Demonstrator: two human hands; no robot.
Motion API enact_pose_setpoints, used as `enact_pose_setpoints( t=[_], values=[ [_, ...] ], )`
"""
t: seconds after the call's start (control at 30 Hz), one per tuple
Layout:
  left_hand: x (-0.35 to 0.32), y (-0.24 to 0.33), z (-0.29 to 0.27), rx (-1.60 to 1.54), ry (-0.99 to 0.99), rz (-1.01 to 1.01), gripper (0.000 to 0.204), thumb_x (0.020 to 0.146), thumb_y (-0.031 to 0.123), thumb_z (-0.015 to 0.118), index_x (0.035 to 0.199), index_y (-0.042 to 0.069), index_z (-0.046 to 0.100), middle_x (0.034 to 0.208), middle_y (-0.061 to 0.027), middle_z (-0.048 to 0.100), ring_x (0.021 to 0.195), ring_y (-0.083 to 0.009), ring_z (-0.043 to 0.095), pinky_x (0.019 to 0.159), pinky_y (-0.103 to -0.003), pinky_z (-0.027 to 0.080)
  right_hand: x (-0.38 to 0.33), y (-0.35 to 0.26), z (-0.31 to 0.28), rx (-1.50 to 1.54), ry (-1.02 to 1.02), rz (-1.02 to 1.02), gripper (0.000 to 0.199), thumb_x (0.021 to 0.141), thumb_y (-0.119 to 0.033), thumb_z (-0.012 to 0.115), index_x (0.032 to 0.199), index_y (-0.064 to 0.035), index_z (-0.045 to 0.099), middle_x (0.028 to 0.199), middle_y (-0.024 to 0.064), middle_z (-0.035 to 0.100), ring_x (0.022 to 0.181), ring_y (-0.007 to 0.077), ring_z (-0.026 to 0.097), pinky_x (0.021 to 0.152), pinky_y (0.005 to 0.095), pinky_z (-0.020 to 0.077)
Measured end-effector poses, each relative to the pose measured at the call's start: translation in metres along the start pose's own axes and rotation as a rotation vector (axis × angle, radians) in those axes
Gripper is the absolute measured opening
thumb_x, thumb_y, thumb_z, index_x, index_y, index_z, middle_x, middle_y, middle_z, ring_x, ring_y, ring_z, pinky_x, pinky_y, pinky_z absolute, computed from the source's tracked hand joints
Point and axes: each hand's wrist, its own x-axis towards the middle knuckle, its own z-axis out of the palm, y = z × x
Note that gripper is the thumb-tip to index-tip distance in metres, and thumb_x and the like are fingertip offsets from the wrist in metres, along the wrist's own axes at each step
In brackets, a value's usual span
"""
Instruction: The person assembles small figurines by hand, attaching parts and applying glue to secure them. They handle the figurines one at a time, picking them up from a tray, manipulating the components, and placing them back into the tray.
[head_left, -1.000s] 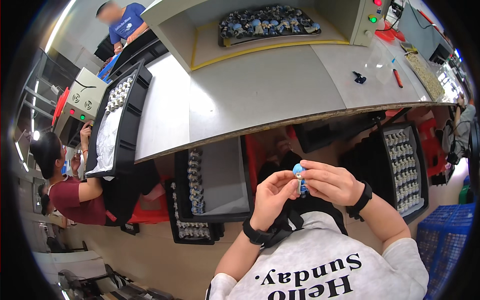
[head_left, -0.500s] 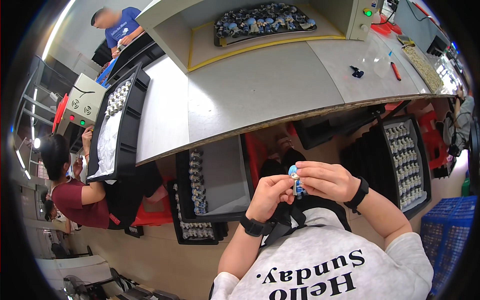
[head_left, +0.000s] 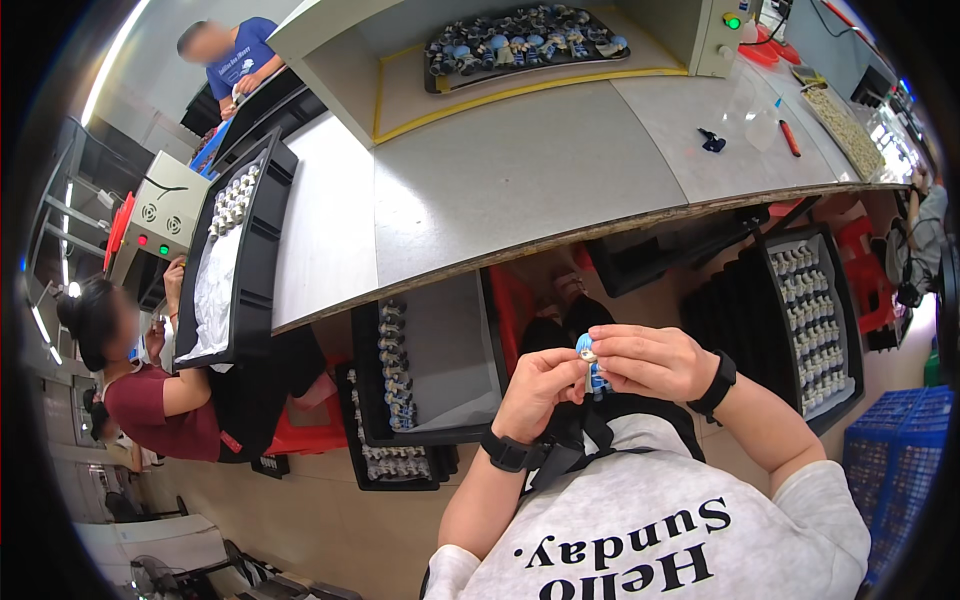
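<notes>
A small blue-haired figurine (head_left: 598, 378) with a blue and white body is held between my two hands, over my lap and below the table's front edge. My left hand (head_left: 541, 392) pinches its side with thumb and forefinger. From the right, my right hand (head_left: 655, 362) grips its head and upper body, the fingers covering much of it. Both hands are closed on the figurine, and its face is mostly hidden.
Above the table (head_left: 480, 170) stands a box-like cabinet with a tray of blue-haired figurines (head_left: 525, 45). Black trays of small parts lie at the left (head_left: 240, 310), below the table (head_left: 425, 437) and at the right (head_left: 848, 400). A co-worker (head_left: 150, 400) sits at the left.
My hands stay closed on the figurine, with only a slight shift of the fingers. The co-worker at the left has turned their head a little.
</notes>
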Motion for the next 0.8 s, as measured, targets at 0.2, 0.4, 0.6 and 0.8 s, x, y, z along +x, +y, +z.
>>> enact_pose_setpoints(
  t=[0.2, 0.4, 0.6, 0.8],
  values=[
    [0.0004, -0.0001, -0.0002, 0.035, 0.026, -0.001, 0.013, 0.089, 0.012, 0.063, 0.088, -0.001, 0.067, 0.071, -0.0003, 0.061, 0.062, -0.0058, 0.056, 0.058, -0.018, 0.046, -0.0027, -0.0013, 0.0045, -0.036, 0.012, 0.008, 0.021, 0.077, -0.005, 0.072, 0.092, 0.0039, 0.061, 0.101, 0.0153, 0.064, 0.101, 0.0314, 0.066, 0.072, 0.0325, 0.0597],
    [0.0015, -0.002, -0.0042, 0.035, 0.014, -0.006, 0.012, 0.091, 0.007, 0.059, 0.094, -0.002, 0.065, 0.074, -0.0038, 0.063, 0.063, -0.0097, 0.06, 0.061, -0.022, 0.05, -0.0053, -0.0013, 0.0061, -0.036, 0.0, 0.017, 0.021, 0.077, -0.005, 0.072, 0.092, 0.0043, 0.061, 0.101, 0.0158, 0.064, 0.102, 0.0319, 0.065, 0.072, 0.0329, 0.0597],
    [0.0018, -0.0029, -0.0051, 0.018, 0.019, -0.029, 0.012, 0.091, 0.008, 0.059, 0.093, -0.002, 0.065, 0.074, -0.004, 0.063, 0.064, -0.0104, 0.06, 0.061, -0.023, 0.051, -0.006, -0.0011, 0.0048, -0.042, -0.02, 0.0, 0.022, 0.075, -0.005, 0.071, 0.093, 0.0043, 0.062, 0.101, 0.0162, 0.064, 0.102, 0.032, 0.065, 0.072, 0.033, 0.0597],
    [-0.0001, -0.0034, -0.004, -0.003, 0.031, -0.042, 0.012, 0.09, 0.008, 0.059, 0.094, -0.002, 0.065, 0.076, -0.004, 0.063, 0.065, -0.0105, 0.06, 0.063, -0.023, 0.051, -0.0072, -0.0015, 0.0058, -0.041, -0.021, 0.001, 0.023, 0.073, -0.004, 0.07, 0.094, 0.0045, 0.063, 0.102, 0.0162, 0.064, 0.102, 0.0315, 0.065, 0.072, 0.0323, 0.0596]
  ],
)
